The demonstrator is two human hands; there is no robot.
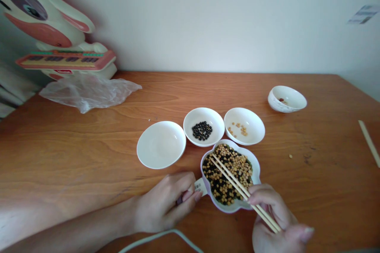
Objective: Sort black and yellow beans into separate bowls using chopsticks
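A flower-shaped, pale lilac dish (257,166) holds mixed black beans and yellow beans. My left hand (168,201) is closed around a short handle-like part at the dish's left side, where a white label (200,186) with print shows. In my right hand (273,217) is a pair of wooden chopsticks (233,182), slanting up to the left with their tips close together over the beans. I cannot make out a bean between the tips. Behind the dish stand a white bowl with black beans (202,131) and a white bowl with a few yellow beans (242,129).
A bare white bowl (161,146) stands left. Farther back right is another bowl (286,99) with a few bits in it. One loose bean (290,156) lies on the wooden table (89,146). A plastic bag (92,91), a toy keyboard (68,60) and a cable (160,234) are also here.
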